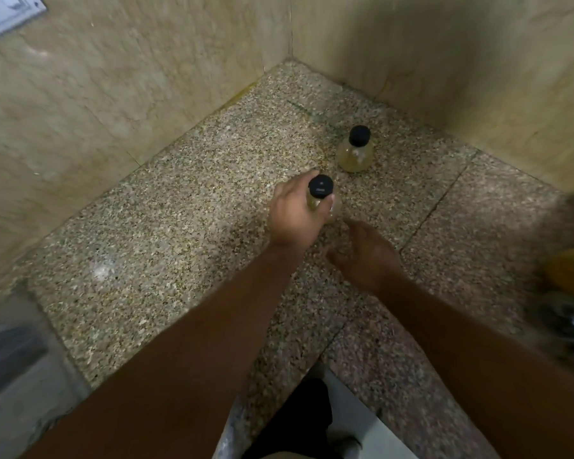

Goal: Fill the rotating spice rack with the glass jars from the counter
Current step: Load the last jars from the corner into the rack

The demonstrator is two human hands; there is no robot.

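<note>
My left hand is closed around a glass jar with a black lid, held at the middle of the speckled granite counter. Only the lid and a strip of the glass show past my fingers. My right hand hovers just right of and below it, fingers loosely curled, holding nothing. A second glass jar with a black lid and pale yellowish contents stands upright farther back, near the corner. The spice rack is at the right edge, blurred and dark, and mostly cut off.
Beige marble walls meet in a corner behind the jars. A white switch plate sits at the top left. The counter's front edge runs at the bottom, with floor and a dark shape below.
</note>
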